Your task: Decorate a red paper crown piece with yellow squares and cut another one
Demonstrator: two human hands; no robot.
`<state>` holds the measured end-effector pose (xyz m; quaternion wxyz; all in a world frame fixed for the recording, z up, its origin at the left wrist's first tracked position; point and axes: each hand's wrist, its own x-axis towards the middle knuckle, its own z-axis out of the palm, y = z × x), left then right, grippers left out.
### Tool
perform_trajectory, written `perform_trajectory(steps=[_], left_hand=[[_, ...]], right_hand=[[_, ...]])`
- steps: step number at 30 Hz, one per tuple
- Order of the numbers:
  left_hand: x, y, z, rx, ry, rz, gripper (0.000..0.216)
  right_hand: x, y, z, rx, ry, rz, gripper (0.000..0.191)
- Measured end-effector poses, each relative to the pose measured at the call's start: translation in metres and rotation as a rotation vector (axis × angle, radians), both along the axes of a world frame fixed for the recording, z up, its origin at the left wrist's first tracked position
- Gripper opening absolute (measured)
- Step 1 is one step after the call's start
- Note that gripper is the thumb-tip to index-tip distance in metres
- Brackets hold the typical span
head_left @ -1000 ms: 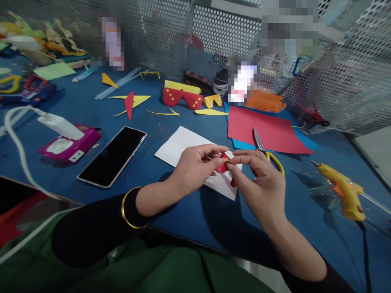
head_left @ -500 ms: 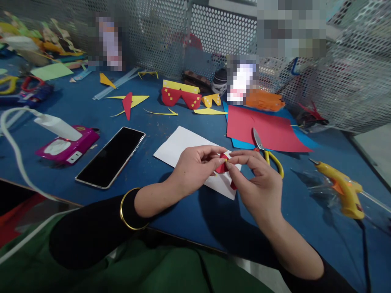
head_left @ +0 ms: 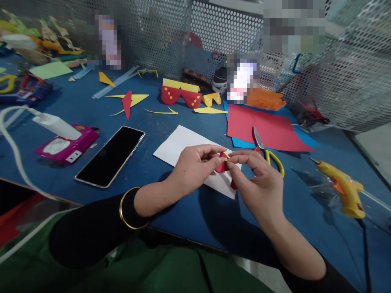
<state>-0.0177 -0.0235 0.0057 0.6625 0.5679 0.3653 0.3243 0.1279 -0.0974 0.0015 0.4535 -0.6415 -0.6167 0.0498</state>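
Hands: left hand (head_left: 193, 169) and right hand (head_left: 259, 179) close together, centre of frame; thumb and fingertips of each pinched on one small piece.
Red paper piece (head_left: 222, 167): between the two sets of fingertips, above the white sheet (head_left: 180, 143); partly hidden by the fingers.
Yellow bit (head_left: 226, 159): tiny, on the red piece, right at the right fingertips.
Change since a second ago: slight. Whole view sits a touch farther right, so counter items appear shifted left; same pinch, same layout. Against half a second ago, almost identical.
Scissors (head_left: 275, 162): just beyond the right hand, blade over the red sheet (head_left: 265, 127), which overlaps a blue sheet (head_left: 240, 143).
Glasses cut-out (head_left: 179, 97): red, dotted yellow, upper centre, a yellow one (head_left: 177, 85) just behind.
Glue gun (head_left: 350, 193): yellow, right of frame.
Phone (head_left: 110, 156): dark screen, left of the white sheet, flat on the blue counter (head_left: 137, 167).
Bangle (head_left: 122, 209): gold, on the left sleeve.
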Motion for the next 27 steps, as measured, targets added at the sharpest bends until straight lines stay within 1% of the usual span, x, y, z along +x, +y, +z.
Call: perform_trajectory(steps=[10,16,27], left_hand=[[-0.0001,-0.0009,0.0011,0.02,0.017,0.002,0.028],[-0.0001,-0.001,0.0032,-0.011,0.011,0.003,0.027],[-0.0005,-0.0017,0.0026,-0.007,0.018,0.007,0.026]], right_hand=[[-0.0006,-0.0003,0.0013,-0.006,0.027,-0.001,0.01],[-0.0012,-0.0012,0.0014,-0.008,0.041,-0.001,0.008],[-0.0011,-0.0007,0.0026,-0.002,0.025,0.007,0.012]])
